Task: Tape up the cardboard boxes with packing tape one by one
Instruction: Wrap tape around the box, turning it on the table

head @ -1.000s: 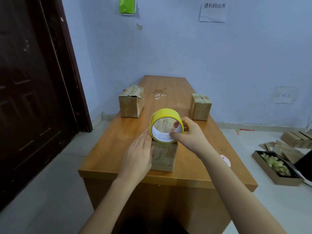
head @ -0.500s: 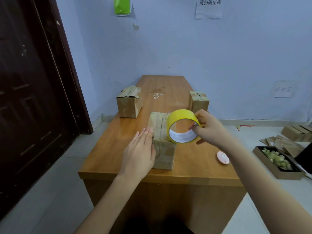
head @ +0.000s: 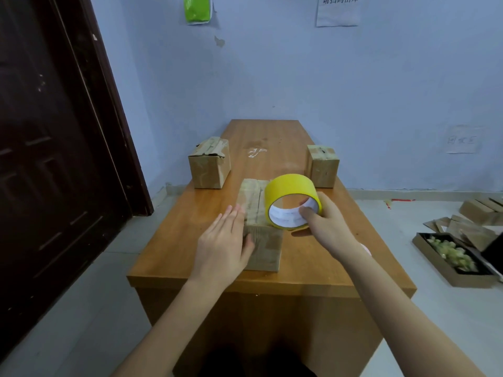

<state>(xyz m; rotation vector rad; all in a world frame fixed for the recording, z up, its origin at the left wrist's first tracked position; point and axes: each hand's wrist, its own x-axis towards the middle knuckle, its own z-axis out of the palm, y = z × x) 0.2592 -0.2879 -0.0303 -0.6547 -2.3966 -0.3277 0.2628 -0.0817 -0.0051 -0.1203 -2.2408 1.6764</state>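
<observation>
Your right hand point(head: 326, 224) has carried the tape point(head: 292, 201) off the top of the near box point(head: 258, 229), over to its right side and a bit lower. I think this strip is done, or you are pulling tape down that side. I cannot see a strip of tape from the roll to the box.

Your right grip is curled round the roll: thumb inside the ring, fingers on the outside. Your left hand point(head: 221, 246) stays flat with straight fingers, pressing the left side of the near box to keep it in place.

The near box sits at the front of the table point(head: 190, 227). Two more boxes wait farther back, the left box point(head: 209, 165) and the right box point(head: 324, 165).
</observation>
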